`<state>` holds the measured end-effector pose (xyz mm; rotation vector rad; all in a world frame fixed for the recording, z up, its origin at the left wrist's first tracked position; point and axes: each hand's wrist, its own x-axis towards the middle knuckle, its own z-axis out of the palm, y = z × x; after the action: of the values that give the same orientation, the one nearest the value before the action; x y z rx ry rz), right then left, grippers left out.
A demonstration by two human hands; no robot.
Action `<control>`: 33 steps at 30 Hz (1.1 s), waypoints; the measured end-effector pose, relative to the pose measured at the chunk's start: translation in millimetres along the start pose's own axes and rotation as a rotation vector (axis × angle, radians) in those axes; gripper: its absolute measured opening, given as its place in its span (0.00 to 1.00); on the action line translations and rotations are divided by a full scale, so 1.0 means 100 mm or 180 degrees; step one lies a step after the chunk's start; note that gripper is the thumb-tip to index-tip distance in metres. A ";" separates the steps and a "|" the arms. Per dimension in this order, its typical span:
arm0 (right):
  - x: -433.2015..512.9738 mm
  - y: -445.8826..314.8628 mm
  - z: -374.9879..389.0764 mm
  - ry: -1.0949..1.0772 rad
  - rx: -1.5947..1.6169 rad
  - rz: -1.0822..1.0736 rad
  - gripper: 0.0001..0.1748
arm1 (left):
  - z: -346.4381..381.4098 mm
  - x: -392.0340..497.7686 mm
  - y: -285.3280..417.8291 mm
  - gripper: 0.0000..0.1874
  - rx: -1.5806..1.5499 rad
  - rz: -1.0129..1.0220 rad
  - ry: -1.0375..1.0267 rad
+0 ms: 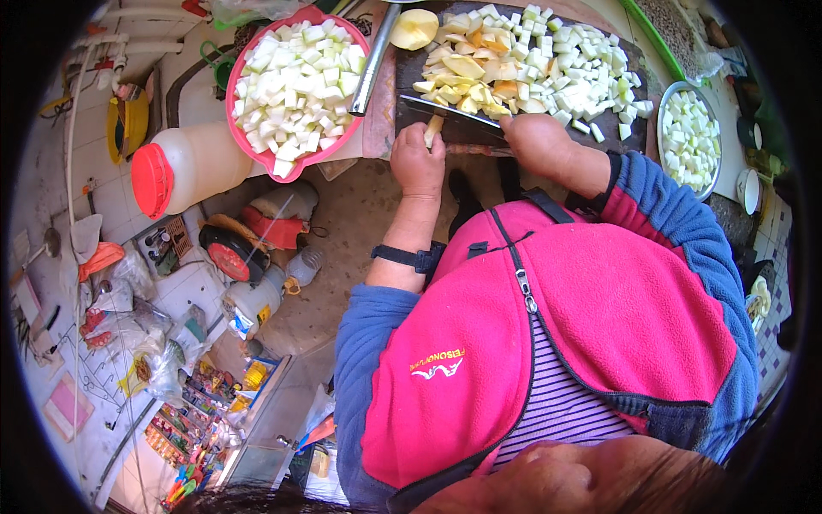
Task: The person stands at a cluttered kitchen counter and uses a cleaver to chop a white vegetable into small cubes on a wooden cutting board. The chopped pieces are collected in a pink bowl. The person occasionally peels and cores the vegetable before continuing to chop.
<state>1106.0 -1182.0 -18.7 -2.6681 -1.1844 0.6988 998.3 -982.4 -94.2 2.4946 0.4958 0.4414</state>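
A broad knife blade point(457, 114) lies at the near edge of the dark cutting board point(411, 67). My left hand point(417, 160) is closed around a pale tan piece point(434, 130) that looks like the knife's handle. Gripping the blade's right end is my right hand point(546, 148), its fingers partly hidden. Yellow slices point(465, 66), possibly potato, are heaped just beyond the blade. White-green vegetable cubes point(587, 61) cover the right side of the board. At its far left corner rests a larger rounded yellow piece point(414, 29).
A pink basin point(236, 122) full of cubes stands left, with a metal tube point(374, 64) beside it. Near it is a red-lidded plastic jar point(199, 164). A metal bowl point(664, 138) of cubes sits right. Bottles point(260, 295) and bags crowd the lower left.
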 end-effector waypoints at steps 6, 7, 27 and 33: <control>-0.06 -0.04 -0.08 -0.0047 0.0135 0.0227 0.07 | 0.04 0.02 0.01 0.12 -0.0160 -0.0025 0.0135; -0.09 -0.06 -0.09 -0.0004 0.0149 0.0198 0.08 | 0.05 0.02 0.02 0.12 -0.0196 -0.0005 0.0170; 0.00 0.04 0.01 -0.0085 0.0094 -0.0021 0.07 | 0.14 0.00 0.07 0.13 -0.0304 -0.0436 0.0038; -0.13 0.07 -0.05 -0.0043 0.0104 0.0353 0.07 | 0.13 -0.02 0.07 0.12 -0.0343 -0.0308 0.0109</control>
<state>1105.5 -1196.2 -12.1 -2.7229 -1.0254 0.7473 1003.4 -995.1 -101.3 2.3523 0.5880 0.4612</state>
